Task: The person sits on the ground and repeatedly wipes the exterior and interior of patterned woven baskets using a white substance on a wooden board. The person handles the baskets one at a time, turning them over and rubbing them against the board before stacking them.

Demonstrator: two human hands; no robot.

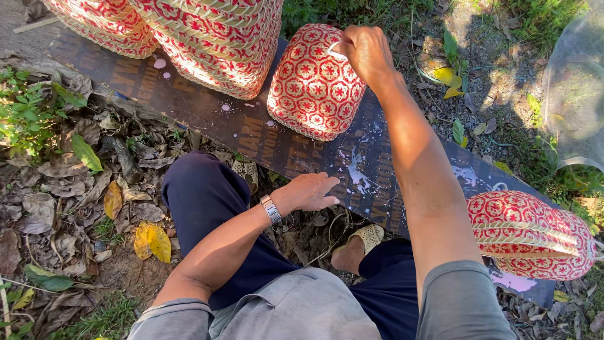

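Head camera view, looking down: a seated person's right hand (pixel 367 53) closes its fingers on the rim of a red-and-cream woven basket (pixel 314 82), which stands on a long dark board (pixel 352 160) laid across leaf-strewn ground. The fingers are curled tight over the basket's upper right edge, where a pale strip shows under the fingertips; whether that strip is a separate object cannot be told.

The left hand (pixel 309 192) rests open and empty, fingers spread loosely, at the near edge of the board, below and to the left of the gripping hand and well apart from the held basket. A metal wristwatch (pixel 271 209) sits on that wrist.

Four woven baskets of the same red star pattern are in view. Two larger ones (pixel 217 41) (pixel 107 25) stand to the left of the grip, at the top of the frame, the nearer of them just beside the held basket. A fourth basket (pixel 531 236) lies on its side on the board far below and to the right of the grip, beside the right elbow.

Pale pink paint splashes (pixel 358 173) mark the board between the two hands. One sandalled foot (pixel 360 242) shows beneath the board's near edge, between dark blue trouser legs (pixel 207 195).
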